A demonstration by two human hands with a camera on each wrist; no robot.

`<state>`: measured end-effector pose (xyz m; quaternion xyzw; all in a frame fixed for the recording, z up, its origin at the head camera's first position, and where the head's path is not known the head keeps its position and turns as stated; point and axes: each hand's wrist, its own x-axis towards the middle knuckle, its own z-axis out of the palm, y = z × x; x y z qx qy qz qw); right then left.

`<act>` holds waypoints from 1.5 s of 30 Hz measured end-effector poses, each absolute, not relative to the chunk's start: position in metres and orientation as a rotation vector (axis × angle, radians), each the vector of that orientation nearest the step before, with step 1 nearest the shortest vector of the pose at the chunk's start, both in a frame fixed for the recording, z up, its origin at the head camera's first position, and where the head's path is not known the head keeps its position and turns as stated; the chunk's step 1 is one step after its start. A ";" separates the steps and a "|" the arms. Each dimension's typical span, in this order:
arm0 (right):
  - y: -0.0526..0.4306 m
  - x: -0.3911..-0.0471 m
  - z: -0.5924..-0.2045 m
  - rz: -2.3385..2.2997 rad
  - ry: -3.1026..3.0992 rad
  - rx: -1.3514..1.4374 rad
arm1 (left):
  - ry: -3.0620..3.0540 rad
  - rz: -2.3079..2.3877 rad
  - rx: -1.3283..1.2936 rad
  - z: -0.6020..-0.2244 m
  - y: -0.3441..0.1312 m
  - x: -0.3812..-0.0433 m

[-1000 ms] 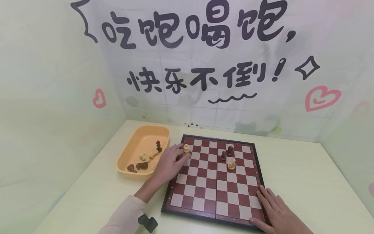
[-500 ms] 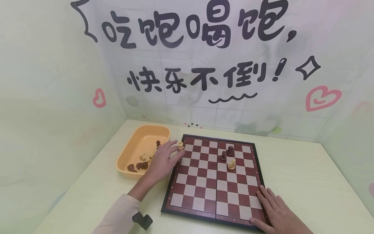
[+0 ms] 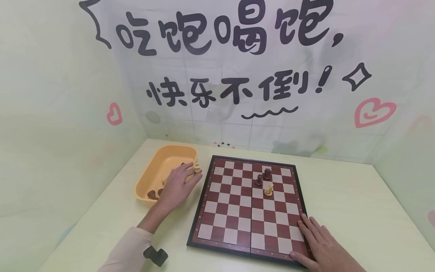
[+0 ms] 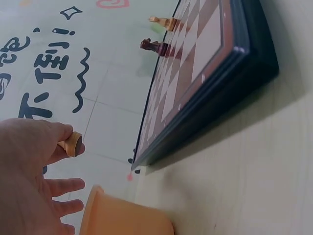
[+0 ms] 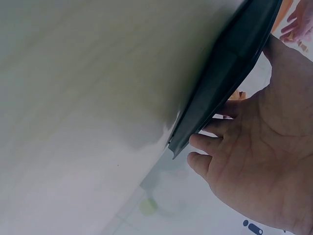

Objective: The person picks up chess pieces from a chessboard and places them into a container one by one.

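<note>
My left hand (image 3: 176,187) is over the right side of an orange plastic tray (image 3: 139,193). Its thumb and index finger pinch a cream chess rook (image 3: 197,167); the rook's base (image 4: 73,144) shows in the left wrist view. Inside the tray lie dark and cream chess pieces, partly hidden by the hand. My right hand (image 3: 324,243) rests on the right edge of the chessboard (image 3: 238,226), its fingers fairly straight and the thumb at the near corner. Two dark chess pieces (image 3: 259,180) and a cream piece (image 3: 269,190) stand on the board's far right part.
A pale table (image 3: 360,204) carries the board and the tray, with a narrow strip of tabletop between them. Behind it hangs a light wall sheet (image 3: 204,128) with black lettering, and similar sheets close off both sides.
My left hand has lifted the rook off the board's far left corner and carried it left to the tray. My right hand has stayed on the board's edge.
</note>
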<state>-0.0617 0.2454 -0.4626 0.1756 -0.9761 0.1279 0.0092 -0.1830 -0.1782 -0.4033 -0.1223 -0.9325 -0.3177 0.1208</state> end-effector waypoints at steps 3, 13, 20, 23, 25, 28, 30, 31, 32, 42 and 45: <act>0.245 -0.062 -0.461 0.398 -3.049 0.545 | -2.738 -0.922 -0.350 -0.404 -0.183 -0.183; 0.245 -0.062 -0.462 0.402 -3.052 0.542 | -2.700 -0.957 -0.364 -0.403 -0.195 -0.186; 0.245 -0.062 -0.463 0.400 -3.047 0.545 | -2.676 -0.955 -0.370 -0.399 -0.203 -0.186; 0.245 -0.062 -0.463 0.407 -3.048 0.546 | -2.679 -0.943 -0.349 -0.398 -0.206 -0.187; 0.246 -0.062 -0.463 0.408 -3.042 0.549 | -2.683 -0.949 -0.331 -0.399 -0.208 -0.188; 0.246 -0.062 -0.463 0.409 -3.029 0.558 | -2.675 -0.952 -0.320 -0.399 -0.212 -0.188; 0.245 -0.062 -0.463 0.408 -3.027 0.560 | -2.666 -0.960 -0.322 -0.400 -0.215 -0.188; 0.245 -0.062 -0.463 0.409 -3.029 0.558 | -2.664 -0.963 -0.321 -0.401 -0.217 -0.188; 0.245 -0.062 -0.463 0.414 -3.033 0.555 | -2.666 -0.967 -0.315 -0.401 -0.218 -0.188; 0.245 -0.062 -0.462 0.411 -3.033 0.549 | -2.727 -0.960 -0.232 -0.403 -0.233 -0.185; 0.244 -0.061 -0.462 0.399 -3.043 0.549 | -2.734 -0.977 -0.212 -0.403 -0.236 -0.184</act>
